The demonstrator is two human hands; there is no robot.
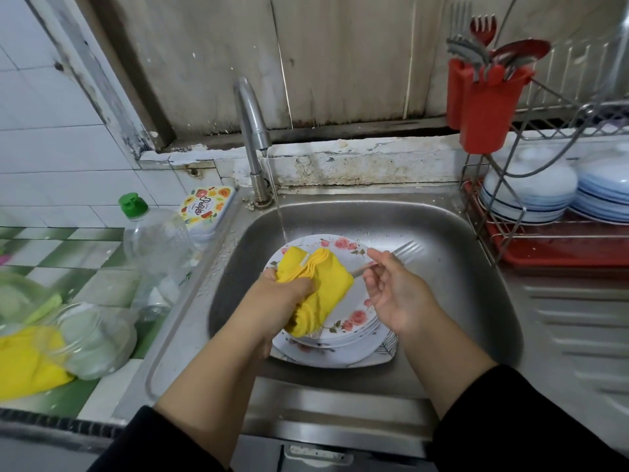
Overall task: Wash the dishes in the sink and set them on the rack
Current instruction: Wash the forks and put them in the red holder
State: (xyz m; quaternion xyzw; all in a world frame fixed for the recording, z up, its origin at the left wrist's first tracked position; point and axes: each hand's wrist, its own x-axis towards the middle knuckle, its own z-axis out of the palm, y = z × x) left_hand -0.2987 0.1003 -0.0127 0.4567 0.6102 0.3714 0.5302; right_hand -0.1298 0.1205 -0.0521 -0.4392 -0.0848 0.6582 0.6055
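Observation:
A stack of white plates (pixel 350 318) with pink roses lies in the steel sink (pixel 452 284), on top of a larger square plate (pixel 367 357). My left hand (pixel 282 294) grips a yellow cloth (pixel 326 284) over the stack. My right hand (pixel 391 284) pinches a metal fork (pixel 406 250) by its handle, tines pointing to the far right, just beside the cloth. Water runs from the tap (pixel 252 124) onto the plates' far rim. The wire dish rack (pixel 531 229) stands at the right.
Stacked bowls (pixel 531 189) and plates (pixel 606 192) sit in the rack over a red tray (pixel 561 250); a red cutlery holder (pixel 483 100) hangs on it. Left of the sink stand a soap bottle (pixel 153 247), a tin (pixel 207 212), a glass lid (pixel 92 338) and another yellow cloth (pixel 23 362).

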